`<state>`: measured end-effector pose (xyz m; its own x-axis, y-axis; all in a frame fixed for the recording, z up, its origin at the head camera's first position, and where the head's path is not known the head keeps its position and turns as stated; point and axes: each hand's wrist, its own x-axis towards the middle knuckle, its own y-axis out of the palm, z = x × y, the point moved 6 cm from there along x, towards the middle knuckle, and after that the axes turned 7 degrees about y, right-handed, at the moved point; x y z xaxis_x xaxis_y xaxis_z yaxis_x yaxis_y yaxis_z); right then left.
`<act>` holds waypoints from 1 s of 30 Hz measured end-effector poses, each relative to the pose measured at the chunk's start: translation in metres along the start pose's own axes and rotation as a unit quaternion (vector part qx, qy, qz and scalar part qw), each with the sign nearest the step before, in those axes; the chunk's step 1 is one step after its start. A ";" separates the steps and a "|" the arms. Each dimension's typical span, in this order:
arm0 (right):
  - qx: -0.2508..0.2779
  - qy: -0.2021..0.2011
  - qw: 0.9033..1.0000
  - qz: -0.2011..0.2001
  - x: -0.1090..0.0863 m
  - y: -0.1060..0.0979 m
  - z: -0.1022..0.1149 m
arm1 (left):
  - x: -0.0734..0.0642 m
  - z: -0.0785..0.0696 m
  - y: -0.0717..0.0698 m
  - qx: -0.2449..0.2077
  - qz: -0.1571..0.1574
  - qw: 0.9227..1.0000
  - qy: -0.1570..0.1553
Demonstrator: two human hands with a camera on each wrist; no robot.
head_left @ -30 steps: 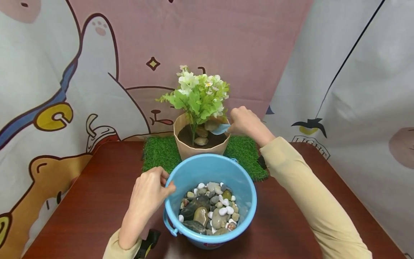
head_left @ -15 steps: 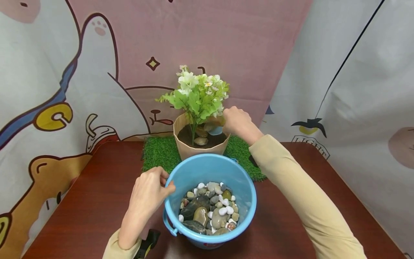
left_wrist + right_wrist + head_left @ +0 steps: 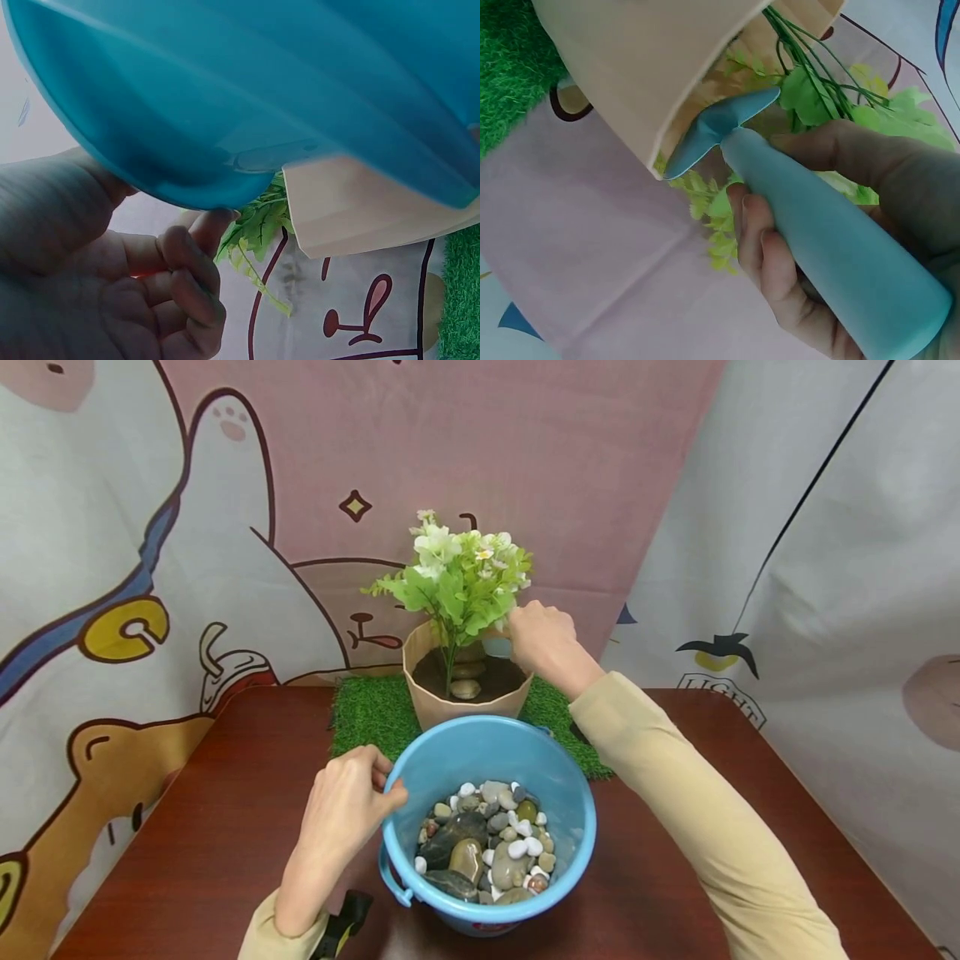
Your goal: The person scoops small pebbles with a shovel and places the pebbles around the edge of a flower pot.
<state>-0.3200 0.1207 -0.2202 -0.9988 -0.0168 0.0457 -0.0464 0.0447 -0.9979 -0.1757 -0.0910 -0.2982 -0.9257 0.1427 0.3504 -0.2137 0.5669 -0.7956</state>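
Note:
My right hand (image 3: 547,643) grips the light blue handle of a small trowel (image 3: 825,240). Its blade dips inside the rim of the beige flowerpot (image 3: 468,712), beside the stems of a white-flowered plant (image 3: 461,572). Dark soil and several smooth stones (image 3: 466,689) lie in the pot; in the head view the hand covers much of the trowel. With thumb and fingers, my left hand (image 3: 341,810) holds the left rim of the light blue bucket (image 3: 480,750). Wet pebbles (image 3: 510,860) of mixed sizes, white, grey and brown, cover the bucket's bottom.
A green turf mat (image 3: 367,714) lies under the pot on the red-brown table (image 3: 225,818). The bucket stands directly in front of the pot, its handle hanging at the left. A printed cartoon cloth (image 3: 585,468) rises close behind the plant.
My right hand has moved left with the trowel, which now stands more upright against the pot's back right. A large stone by the blade has shifted left behind the stems. My left hand stays put.

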 end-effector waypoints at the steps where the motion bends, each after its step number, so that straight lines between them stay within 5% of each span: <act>1: 0.002 0.000 1.000 -0.002 -0.001 -0.001 0.000 | 0.000 0.000 0.000 0.000 0.001 1.000 -0.001; 18: 0.025 0.009 0.999 -0.024 -0.022 -0.005 -0.023 | 0.001 0.002 0.001 0.002 -0.001 1.000 -0.004; 30: 0.050 -0.041 0.996 -0.062 -0.074 -0.017 -0.028 | 0.000 0.000 0.000 -0.001 -0.004 1.000 0.003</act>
<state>-0.2459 0.1496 -0.2048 -0.9808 -0.0984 0.1683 -0.1626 -0.0632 -0.9847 -0.1762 -0.0910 -0.2981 -0.9223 0.1432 0.3590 -0.2197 0.5700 -0.7917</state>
